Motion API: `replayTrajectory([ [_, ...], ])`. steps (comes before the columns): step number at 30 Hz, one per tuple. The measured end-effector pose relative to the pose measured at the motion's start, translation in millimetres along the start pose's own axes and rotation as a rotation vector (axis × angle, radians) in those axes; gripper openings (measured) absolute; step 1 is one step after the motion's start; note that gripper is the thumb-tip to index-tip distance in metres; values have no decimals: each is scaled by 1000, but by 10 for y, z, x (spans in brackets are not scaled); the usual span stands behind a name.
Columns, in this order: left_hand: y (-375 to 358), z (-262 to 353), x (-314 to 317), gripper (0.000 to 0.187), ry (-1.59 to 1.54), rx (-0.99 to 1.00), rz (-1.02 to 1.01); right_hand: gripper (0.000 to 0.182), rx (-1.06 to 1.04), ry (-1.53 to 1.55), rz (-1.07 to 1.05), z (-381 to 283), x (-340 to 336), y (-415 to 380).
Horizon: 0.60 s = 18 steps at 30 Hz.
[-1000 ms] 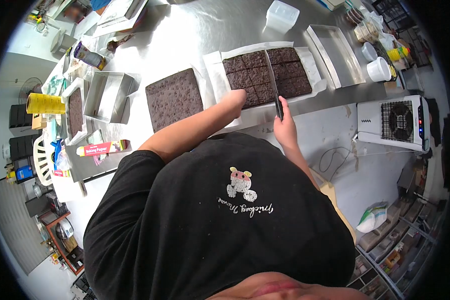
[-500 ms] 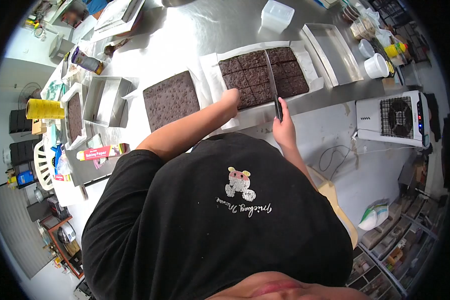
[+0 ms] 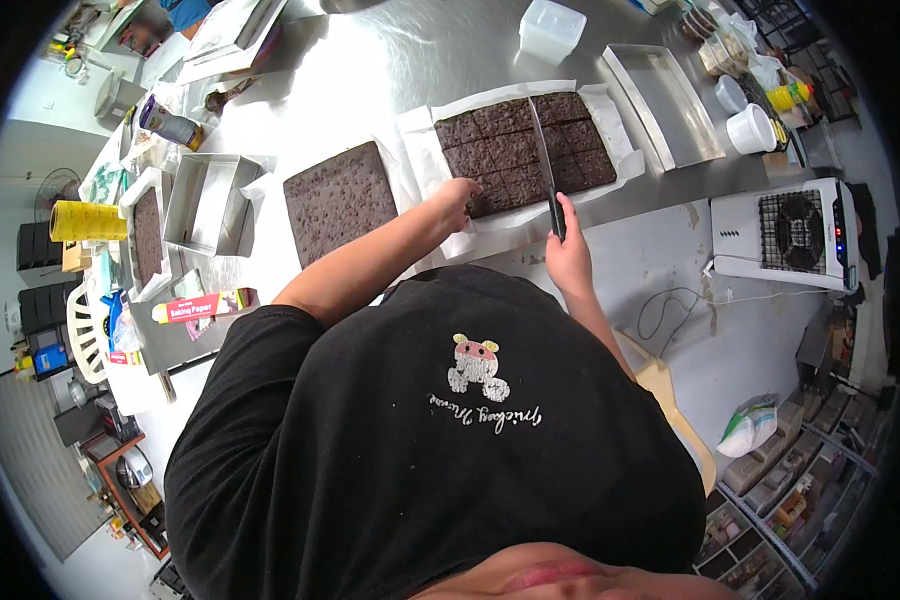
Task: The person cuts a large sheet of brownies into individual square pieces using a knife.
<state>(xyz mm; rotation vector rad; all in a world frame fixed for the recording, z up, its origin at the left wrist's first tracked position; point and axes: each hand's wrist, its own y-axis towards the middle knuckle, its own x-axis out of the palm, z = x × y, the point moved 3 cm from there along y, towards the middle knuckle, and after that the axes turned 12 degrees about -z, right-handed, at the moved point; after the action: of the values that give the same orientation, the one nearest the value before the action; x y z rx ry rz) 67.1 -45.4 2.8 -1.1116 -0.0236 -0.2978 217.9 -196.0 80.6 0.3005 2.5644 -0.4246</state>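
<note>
My right hand is closed round the black handle of a long knife. The blade lies across a dark brown baked slab scored into rectangular pieces, which rests on white baking paper. At the slab's near left corner is my left hand, its fingers curled together; what they pinch, if anything, is hidden. To its left lies a second, uncut brown slab.
An empty shallow metal tray stands right of the cut slab, with a clear plastic container behind. Further left are a square metal tin, a baking paper box and a yellow roll. A white fan unit stands right.
The fingers of my left hand have shifted slightly at the slab's corner. The knife and my right hand look nearly unchanged, and the whole view has moved a little.
</note>
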Motion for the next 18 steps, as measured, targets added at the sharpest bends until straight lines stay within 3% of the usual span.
replayTrajectory([
  [13, -121, 18, 64, 34, 71, 2, 36, 61, 3, -9, -9, 11, -3, 6],
  [18, 69, 19, 133, 36, 13, 125, -125, 61, -43, -20, 15, 42, 0, 14],
])
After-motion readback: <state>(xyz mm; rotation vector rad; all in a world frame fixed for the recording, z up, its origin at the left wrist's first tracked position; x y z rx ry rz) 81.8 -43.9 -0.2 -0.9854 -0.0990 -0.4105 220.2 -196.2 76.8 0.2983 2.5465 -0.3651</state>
